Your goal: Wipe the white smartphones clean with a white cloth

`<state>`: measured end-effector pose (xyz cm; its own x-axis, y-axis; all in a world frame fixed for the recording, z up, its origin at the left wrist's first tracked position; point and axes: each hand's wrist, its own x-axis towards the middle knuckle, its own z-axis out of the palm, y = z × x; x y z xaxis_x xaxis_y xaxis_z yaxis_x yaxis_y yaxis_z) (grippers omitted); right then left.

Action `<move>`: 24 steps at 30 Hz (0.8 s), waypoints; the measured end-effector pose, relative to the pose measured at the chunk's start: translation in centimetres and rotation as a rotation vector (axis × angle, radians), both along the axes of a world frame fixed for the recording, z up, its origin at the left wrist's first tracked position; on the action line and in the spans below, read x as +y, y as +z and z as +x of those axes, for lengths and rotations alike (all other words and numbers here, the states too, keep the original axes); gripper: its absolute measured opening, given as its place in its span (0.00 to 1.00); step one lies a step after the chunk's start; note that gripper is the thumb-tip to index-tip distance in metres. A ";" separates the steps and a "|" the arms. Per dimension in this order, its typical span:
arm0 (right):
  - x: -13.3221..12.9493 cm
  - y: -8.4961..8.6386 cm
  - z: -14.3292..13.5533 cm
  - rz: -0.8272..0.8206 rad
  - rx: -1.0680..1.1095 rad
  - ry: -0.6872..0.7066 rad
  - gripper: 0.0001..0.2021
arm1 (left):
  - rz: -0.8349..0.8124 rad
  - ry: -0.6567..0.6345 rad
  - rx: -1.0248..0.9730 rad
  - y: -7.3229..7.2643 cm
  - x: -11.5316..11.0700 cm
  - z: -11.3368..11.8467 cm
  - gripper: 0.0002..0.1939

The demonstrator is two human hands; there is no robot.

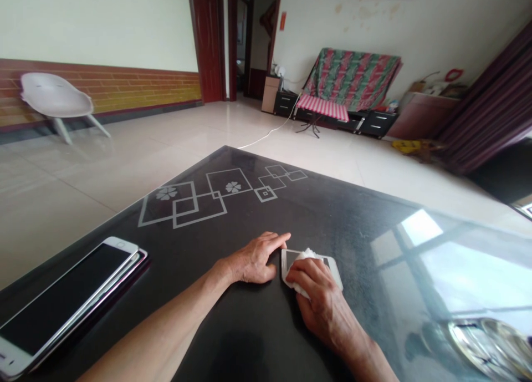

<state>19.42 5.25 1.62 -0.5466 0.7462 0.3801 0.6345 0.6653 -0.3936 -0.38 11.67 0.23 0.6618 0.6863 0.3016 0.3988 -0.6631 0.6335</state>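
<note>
The right grip point(318, 293) pinches a crumpled white tissue point(306, 255) on a white-framed phone point(336, 271); the left grip point(256, 259), fingers spread, braces its edge. No writing is legible.

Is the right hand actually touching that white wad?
Touching: the head view shows the right hand closed over the white wad, its fingers pressed on it above the white-edged phone.
</note>
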 end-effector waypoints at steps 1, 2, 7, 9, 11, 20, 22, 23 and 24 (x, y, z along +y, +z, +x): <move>-0.1 0.0 0.1 -0.001 0.007 0.000 0.14 | 0.000 -0.002 0.002 0.0 0.0 0.0 0.41; -0.1 0.0 0.3 -0.002 0.012 -0.001 0.14 | -0.001 -0.005 0.004 0.0 0.0 0.0 0.41; -0.1 0.1 1.6 -0.005 -0.013 -0.005 0.14 | -0.021 -0.007 0.030 0.1 -0.2 0.0 0.45; -0.2 0.1 2.0 0.013 -0.022 -0.028 0.14 | -0.037 -0.002 0.053 0.1 -0.3 0.1 0.49; -0.3 0.1 2.1 0.036 -0.020 -0.049 0.14 | -0.047 0.008 0.068 0.1 -0.5 0.3 0.50; -0.5 0.1 0.6 0.045 -0.001 -0.044 0.15 | -0.058 0.047 0.072 0.2 -0.6 0.5 0.42; -0.6 0.1 1.1 0.045 0.016 -0.055 0.14 | -0.072 0.051 0.083 0.3 -0.6 0.4 0.43; -0.6 0.1 1.5 0.045 0.024 -0.066 0.14 | -0.079 0.053 0.089 0.3 -0.6 0.4 0.43; -0.7 0.1 2.0 0.044 0.029 -0.080 0.14 | -0.084 0.056 0.095 0.4 -0.6 0.4 0.44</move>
